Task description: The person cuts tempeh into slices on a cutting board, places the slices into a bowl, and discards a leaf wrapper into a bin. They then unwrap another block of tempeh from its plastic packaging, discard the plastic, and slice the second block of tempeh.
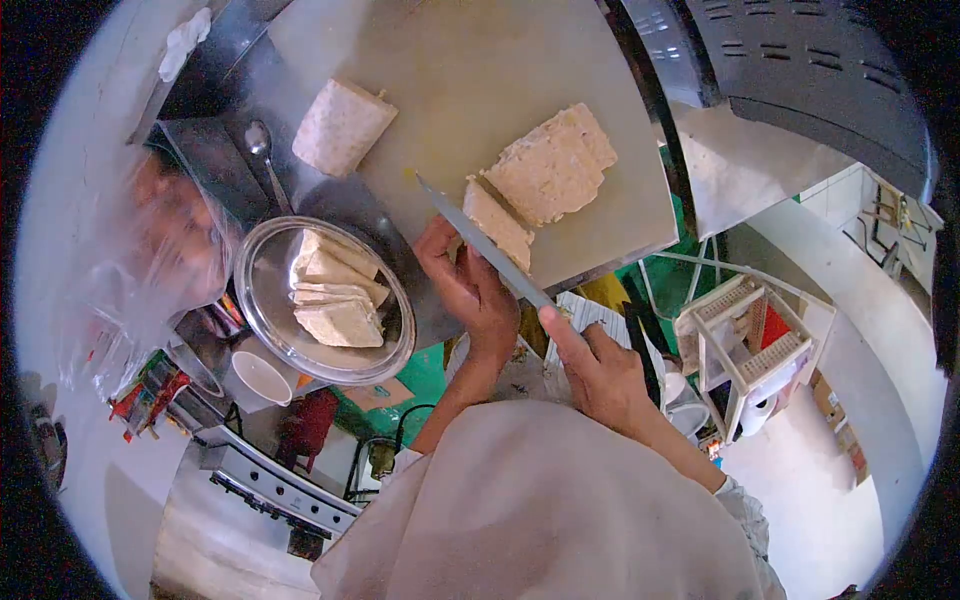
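My right hand [600, 372] is wrapped around the handle of a long knife [483, 240]. Its blade points up and left across the near edge of a pale cutting board [400, 50]. Right beside the blade lies a cut slice of what looks like tempeh [498, 226], with a narrow gap between it and the larger tempeh block [552, 165]. On the near side of the blade is my left hand [470, 285], fingers apart and slightly bent, partly hidden by the knife; I see nothing held in it. Another tempeh piece [343, 127] sits further left on the board.
A round clear bowl [262, 345] with several tempeh slices stands left of my left hand. Near it are a spoon [265, 160], a plastic bag [160, 240] and a white cup [262, 378]. A stove [285, 490] is lower left, a white rack [745, 340] lower right.
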The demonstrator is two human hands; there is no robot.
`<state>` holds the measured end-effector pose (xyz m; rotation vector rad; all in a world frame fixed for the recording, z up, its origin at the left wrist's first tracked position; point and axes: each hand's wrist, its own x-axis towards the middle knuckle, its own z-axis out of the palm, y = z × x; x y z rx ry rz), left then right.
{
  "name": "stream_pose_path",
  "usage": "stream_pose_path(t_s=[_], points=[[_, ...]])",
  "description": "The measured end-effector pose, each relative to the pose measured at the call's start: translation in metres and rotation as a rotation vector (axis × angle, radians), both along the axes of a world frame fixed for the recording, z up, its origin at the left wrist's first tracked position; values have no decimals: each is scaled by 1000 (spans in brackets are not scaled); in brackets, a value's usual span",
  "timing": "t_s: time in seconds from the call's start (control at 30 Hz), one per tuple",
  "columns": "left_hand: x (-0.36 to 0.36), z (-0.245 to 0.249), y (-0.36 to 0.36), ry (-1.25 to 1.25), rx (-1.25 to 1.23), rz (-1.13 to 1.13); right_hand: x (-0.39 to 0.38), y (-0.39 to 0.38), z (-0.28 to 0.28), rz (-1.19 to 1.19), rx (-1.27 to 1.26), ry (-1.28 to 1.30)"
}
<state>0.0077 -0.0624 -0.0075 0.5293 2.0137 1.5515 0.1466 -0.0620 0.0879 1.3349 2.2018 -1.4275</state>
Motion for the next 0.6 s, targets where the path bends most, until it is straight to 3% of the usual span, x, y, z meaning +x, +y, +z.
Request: stream_pose_path(t_s=[0.6], points=[[-2, 6, 4, 55, -12, -33, -8, 6, -3, -33, 111, 41]])
